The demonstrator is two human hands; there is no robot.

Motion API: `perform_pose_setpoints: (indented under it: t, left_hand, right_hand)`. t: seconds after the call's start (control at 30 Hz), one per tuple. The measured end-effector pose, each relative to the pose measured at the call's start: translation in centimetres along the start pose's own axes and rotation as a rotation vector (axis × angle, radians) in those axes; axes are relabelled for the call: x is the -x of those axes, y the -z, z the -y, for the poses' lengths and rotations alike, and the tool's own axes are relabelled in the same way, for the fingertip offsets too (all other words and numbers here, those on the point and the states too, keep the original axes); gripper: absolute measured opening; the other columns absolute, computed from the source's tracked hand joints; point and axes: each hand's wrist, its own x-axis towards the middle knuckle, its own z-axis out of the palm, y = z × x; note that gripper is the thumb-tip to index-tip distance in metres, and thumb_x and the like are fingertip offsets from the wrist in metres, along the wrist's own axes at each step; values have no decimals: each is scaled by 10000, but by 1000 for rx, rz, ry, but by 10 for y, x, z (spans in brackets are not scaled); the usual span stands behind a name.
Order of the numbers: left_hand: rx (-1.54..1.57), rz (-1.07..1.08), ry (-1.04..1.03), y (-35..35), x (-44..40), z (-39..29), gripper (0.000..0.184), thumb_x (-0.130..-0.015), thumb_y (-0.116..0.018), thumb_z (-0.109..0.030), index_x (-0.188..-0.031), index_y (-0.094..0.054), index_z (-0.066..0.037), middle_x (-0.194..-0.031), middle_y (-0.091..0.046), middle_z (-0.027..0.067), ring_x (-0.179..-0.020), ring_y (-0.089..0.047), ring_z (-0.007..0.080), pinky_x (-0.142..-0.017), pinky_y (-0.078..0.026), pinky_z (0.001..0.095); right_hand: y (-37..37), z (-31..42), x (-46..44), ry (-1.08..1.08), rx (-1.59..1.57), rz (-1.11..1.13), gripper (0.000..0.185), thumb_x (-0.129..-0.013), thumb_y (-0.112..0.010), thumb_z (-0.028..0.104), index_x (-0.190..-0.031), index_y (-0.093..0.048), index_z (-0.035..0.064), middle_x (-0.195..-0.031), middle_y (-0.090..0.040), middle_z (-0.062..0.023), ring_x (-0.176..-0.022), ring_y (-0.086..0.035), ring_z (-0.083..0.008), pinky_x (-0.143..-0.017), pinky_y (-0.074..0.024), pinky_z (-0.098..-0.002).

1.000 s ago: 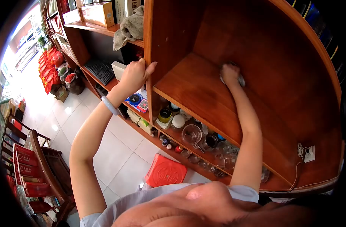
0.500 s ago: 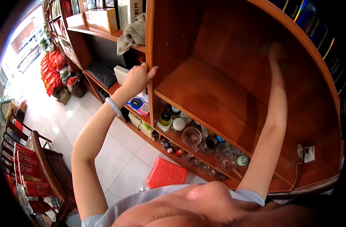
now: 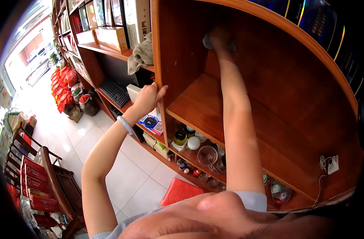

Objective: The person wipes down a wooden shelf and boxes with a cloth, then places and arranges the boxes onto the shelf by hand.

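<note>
My left hand [image 3: 150, 96] grips the upright front edge of the wooden cabinet [image 3: 157, 59], its thumb on the near side; a pale bracelet [image 3: 125, 124] circles the wrist. Deep inside the open compartment, my right hand [image 3: 219, 38] presses a light-coloured cloth [image 3: 207, 41] against the upper back wall, close to the left corner. Parts of the cloth show on both sides of the hand; its fingers are dim. Below my right forearm lies the compartment's wooden shelf board [image 3: 198, 99].
Glass jars [image 3: 208, 154] and lidded jars stand on the lower shelf. A grey towel [image 3: 142, 55] hangs from the shelf at left, above a keyboard [image 3: 115, 92]. A red stool [image 3: 181, 192] stands on the floor. A socket with a cable [image 3: 332, 164] is at right.
My right hand has moved with the cloth from the shelf to the back wall's right side, then left to its upper left. My left hand keeps its hold. The view has shifted.
</note>
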Motion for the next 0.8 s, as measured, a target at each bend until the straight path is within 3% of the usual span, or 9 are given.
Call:
perform_pose_setpoints:
  t: [0.03,0.13,0.2,0.27,0.3,0.4,0.47,0.53,0.8]
  left_hand:
    - [5,-8,-10,-2,0,2,466,-887,-487,-367,-644,-487,31,-499,-544,162,-512,-589,322,-518,-486,367]
    - [-85,-89,-134,-10,-4,15,469,-886,-489,-365,-639,-482,34,-498,-537,178,-506,-582,333,-518,-484,375]
    - [-23,-56,-91,-8,-3,10,471,-885,-490,-364,-635,-482,35,-502,-535,187,-509,-580,340,-519,-483,379]
    - [-22,-53,-96,-8,-4,12,477,-887,-487,-360,-624,-478,37,-507,-533,200,-522,-582,353,-518,-483,387]
    - [-29,-62,-99,-7,-3,12,477,-887,-487,-360,-624,-478,37,-507,-533,200,-522,-582,353,-518,-483,387]
    - [28,44,7,0,-1,1,481,-896,-473,-360,-631,-477,41,-504,-546,180,-491,-597,308,-493,-491,364]
    - [20,31,-5,0,0,0,477,-897,-472,-361,-641,-479,41,-504,-547,179,-481,-596,298,-488,-491,356]
    - [34,21,-21,-1,0,1,462,-896,-472,-364,-667,-485,37,-499,-545,175,-483,-592,302,-496,-489,363]
    - [-45,-27,-89,-6,-2,10,466,-883,-490,-360,-657,-488,47,-569,-547,227,-601,-565,398,-564,-464,435]
  right_hand:
    - [2,3,12,28,-4,-270,418,-858,-461,175,-1255,-448,46,-1286,-441,-172,-1151,-451,-323,-943,-385,-454]
    - [7,1,58,91,-187,-92,441,-840,-401,110,-1277,-384,51,-1234,-457,-218,-1168,-411,-342,-963,-362,-422]
    - [-18,0,106,-26,-295,134,486,-854,-376,109,-1334,-313,71,-1267,-428,-231,-1195,-387,-356,-1015,-302,-408]
    - [-14,7,132,-350,-511,716,535,-898,-329,141,-1405,-161,108,-1425,-218,-183,-1290,-263,-348,-1085,-191,-378]
    - [-14,12,141,-437,-535,819,514,-914,-276,171,-1412,-153,142,-1444,-179,-165,-1306,-243,-322,-1079,-207,-365]
    - [-25,11,115,-533,-596,757,488,-912,-307,183,-1393,-233,137,-1429,-236,-149,-1290,-282,-305,-1058,-246,-353]
    - [-36,-9,66,-351,-841,480,452,-915,-347,222,-1354,-321,120,-1400,-302,-145,-1267,-323,-293,-1034,-280,-350]
    - [-67,-21,-8,-348,-795,368,453,-915,-365,249,-1342,-335,99,-1369,-343,-146,-1245,-349,-284,-1020,-293,-343]
    - [-29,-29,-65,-434,-1219,200,352,-922,-360,341,-1131,-460,77,-980,-493,-109,-856,-485,-227,-737,-404,-332]
